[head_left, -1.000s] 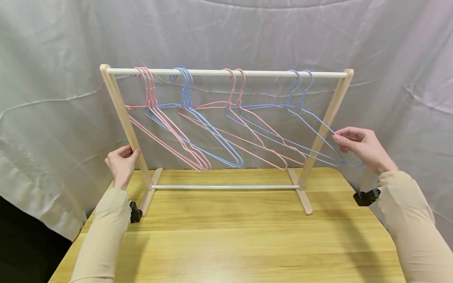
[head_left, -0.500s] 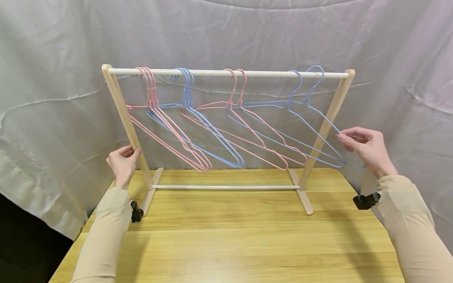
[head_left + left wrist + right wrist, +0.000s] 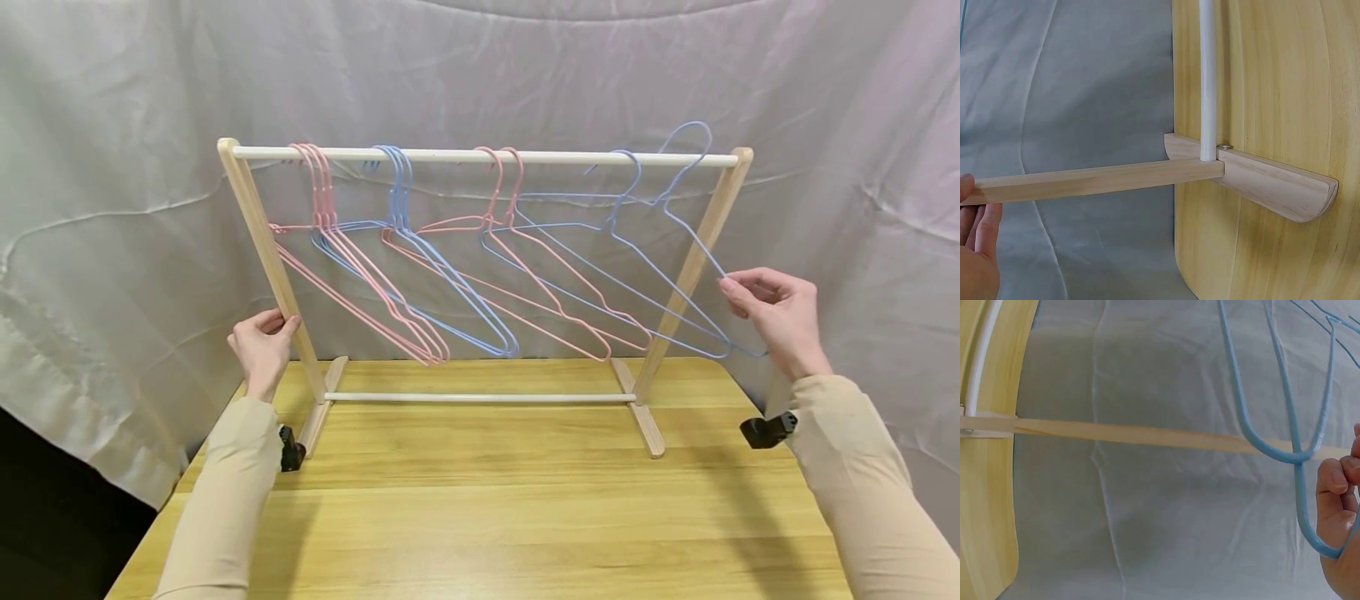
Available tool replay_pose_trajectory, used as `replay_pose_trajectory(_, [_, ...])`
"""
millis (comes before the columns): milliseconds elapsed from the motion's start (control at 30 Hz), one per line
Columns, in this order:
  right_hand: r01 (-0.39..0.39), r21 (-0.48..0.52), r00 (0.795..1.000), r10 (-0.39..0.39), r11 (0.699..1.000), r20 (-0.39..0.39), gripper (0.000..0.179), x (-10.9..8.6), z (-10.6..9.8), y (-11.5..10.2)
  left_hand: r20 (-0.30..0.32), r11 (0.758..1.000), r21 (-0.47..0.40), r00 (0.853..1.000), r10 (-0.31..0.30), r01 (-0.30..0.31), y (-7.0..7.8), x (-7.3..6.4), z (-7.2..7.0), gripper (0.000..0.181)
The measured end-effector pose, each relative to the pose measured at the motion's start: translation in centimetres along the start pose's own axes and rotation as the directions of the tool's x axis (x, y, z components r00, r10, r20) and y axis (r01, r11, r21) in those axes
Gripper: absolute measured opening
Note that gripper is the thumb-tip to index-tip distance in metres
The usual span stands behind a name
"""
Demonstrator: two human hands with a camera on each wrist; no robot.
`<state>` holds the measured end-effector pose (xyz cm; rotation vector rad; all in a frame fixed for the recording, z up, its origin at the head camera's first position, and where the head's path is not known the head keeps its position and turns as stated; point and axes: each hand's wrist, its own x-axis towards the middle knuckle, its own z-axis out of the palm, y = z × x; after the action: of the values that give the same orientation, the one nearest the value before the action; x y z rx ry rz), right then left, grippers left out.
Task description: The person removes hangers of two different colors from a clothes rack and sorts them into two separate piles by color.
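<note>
My right hand (image 3: 780, 312) pinches the near shoulder of the rightmost blue hanger (image 3: 686, 221). That hanger's hook stands higher than the others, its curve raised above the white rail (image 3: 555, 157). In the right wrist view the hanger's lower bend (image 3: 1317, 547) passes in front of my palm. My left hand (image 3: 261, 346) grips the left wooden post (image 3: 262, 233) of the rack between thumb and fingers, and the left wrist view shows the same post (image 3: 1085, 181). Just left of the held hanger, another blue hanger (image 3: 660, 271) hangs on the rail.
Two pink hangers (image 3: 558, 308) hang right of the middle. Further left are a group of blue hangers (image 3: 457, 287) and a group of pink hangers (image 3: 367, 283). The rack's feet (image 3: 647, 429) and lower white bar (image 3: 480, 397) stand on the wooden table (image 3: 480, 517), before a grey curtain (image 3: 480, 75).
The right hand has moved slightly right, and its blue hanger has risen, the hook going from resting on the rail to above it. The left hand keeps its grip on the post.
</note>
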<state>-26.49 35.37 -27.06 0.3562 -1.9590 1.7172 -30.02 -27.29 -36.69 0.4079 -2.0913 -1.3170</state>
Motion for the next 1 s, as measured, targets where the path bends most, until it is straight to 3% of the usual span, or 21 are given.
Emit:
replay_pose_trajectory(133, [0.014,0.056,0.999,-0.012,0.998,-0.037,0.012,-0.2,0.5,0.5,0.002,1.0,-0.013,1.0,0.006,-0.006,-0.1,0.0,-0.1,0.033])
replay_pose_trajectory(600, [0.015,0.114,0.986,0.004,0.993,-0.164,0.008,-1.0,1.1,1.7,-0.002,1.0,0.009,1.0,0.011,-0.011,0.1,0.0,0.0,0.032])
replay_pose_trajectory(1000, [0.113,0.206,0.936,-0.034,0.972,-0.351,0.008,-3.5,1.8,4.1,-0.022,0.999,0.034,0.999,0.033,-0.032,0.0,-0.2,0.1,0.029])
